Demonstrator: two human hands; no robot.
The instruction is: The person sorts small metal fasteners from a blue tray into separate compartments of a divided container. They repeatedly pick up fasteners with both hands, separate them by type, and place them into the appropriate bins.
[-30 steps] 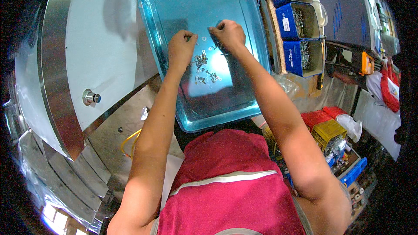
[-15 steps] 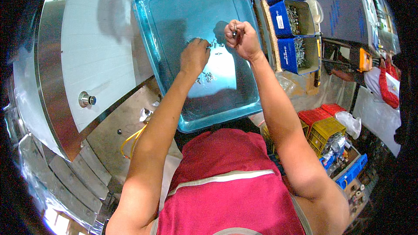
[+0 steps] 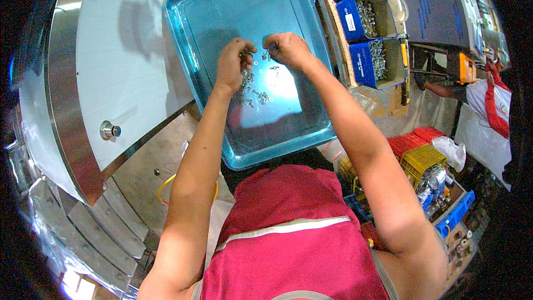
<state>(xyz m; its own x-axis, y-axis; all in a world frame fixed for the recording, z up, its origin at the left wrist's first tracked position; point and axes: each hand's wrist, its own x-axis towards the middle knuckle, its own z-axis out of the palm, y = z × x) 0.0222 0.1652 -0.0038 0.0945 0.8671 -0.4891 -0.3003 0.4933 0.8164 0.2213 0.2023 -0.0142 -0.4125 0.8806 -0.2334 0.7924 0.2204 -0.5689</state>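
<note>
— Hands first, from the head view: what have I got?

— Both are over the blue tray [image 3: 222,22], near its middle. Your left hand [image 3: 233,64] is curled, fingertips pinched narrow over the small metal screws [image 3: 256,95] — I cannot tell whether one is actually between them. Your right hand [image 3: 288,49] is closed into a loose fist, thumb and forefinger pinching something tiny at its left side; too small to name.

— Where do the screws lie?

— Scattered on the tray floor, just below and between the two hands, nearer the tray's centre than any edge.

— Around the tray?

— Blue bins [image 3: 373,58] of metal parts just off its right edge, a grey metal panel [image 3: 111,66] along its left edge — and a red and a yellow crate [image 3: 422,155] lower right.
</note>
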